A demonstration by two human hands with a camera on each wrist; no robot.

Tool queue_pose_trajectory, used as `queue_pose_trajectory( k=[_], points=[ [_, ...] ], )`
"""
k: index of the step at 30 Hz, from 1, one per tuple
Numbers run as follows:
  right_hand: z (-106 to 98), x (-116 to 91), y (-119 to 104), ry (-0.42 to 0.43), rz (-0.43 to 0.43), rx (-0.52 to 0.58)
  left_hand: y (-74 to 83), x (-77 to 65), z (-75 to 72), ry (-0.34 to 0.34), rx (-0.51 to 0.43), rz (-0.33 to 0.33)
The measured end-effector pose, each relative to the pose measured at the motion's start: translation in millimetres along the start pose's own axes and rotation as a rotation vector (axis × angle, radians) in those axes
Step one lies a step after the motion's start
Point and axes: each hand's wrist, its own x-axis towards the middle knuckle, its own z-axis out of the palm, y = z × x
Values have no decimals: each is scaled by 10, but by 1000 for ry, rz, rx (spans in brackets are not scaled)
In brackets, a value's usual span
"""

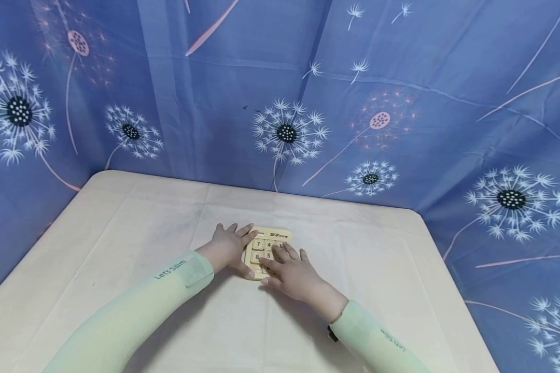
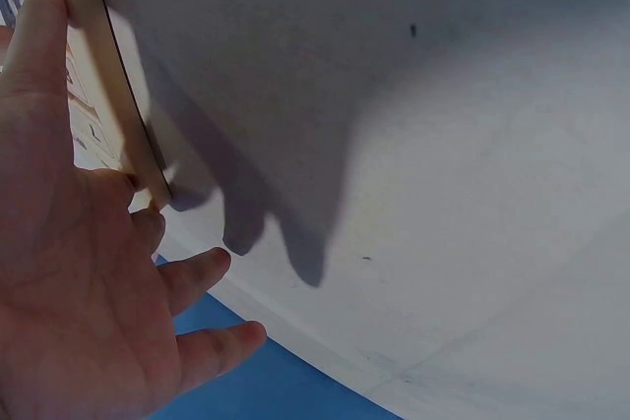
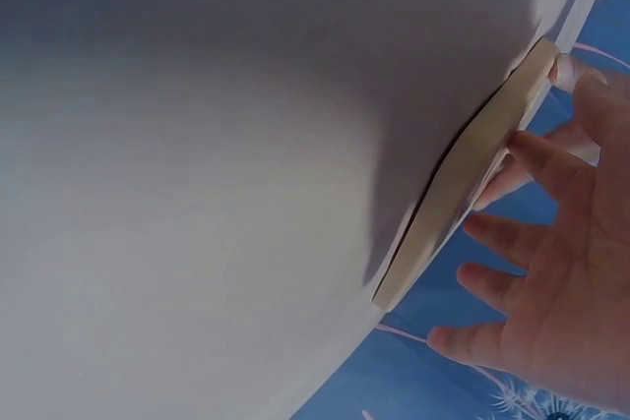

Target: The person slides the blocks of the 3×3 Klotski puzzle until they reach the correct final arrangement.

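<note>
A cream number sliding puzzle (image 1: 280,232) lies flat near the middle of the table. Its tiles marked 7 (image 1: 259,244), 4 and 8 show, while several on its right are hidden. My left hand (image 1: 228,248) steadies the puzzle's left side with spread fingers, the index near the top corner and the thumb at the bottom one. Over the lower right tiles lies my right hand (image 1: 298,277), its fingers extended and touching the tile face. In the right wrist view the puzzle's side edge (image 3: 463,164) is seen beneath the fingertips.
A pale cloth-covered table (image 1: 368,259) surrounds the puzzle. Behind it and at both sides hangs a blue curtain (image 1: 205,119) printed with dandelions. Light green sleeves (image 1: 135,305) cover both forearms.
</note>
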Motion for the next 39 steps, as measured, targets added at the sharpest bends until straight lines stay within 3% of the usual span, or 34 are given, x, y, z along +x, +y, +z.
queue_pose_trajectory(
  k=[39],
  points=[
    [58,-99,-2,3,-29,5,-1,10,5,0,-20,-2]
  ],
)
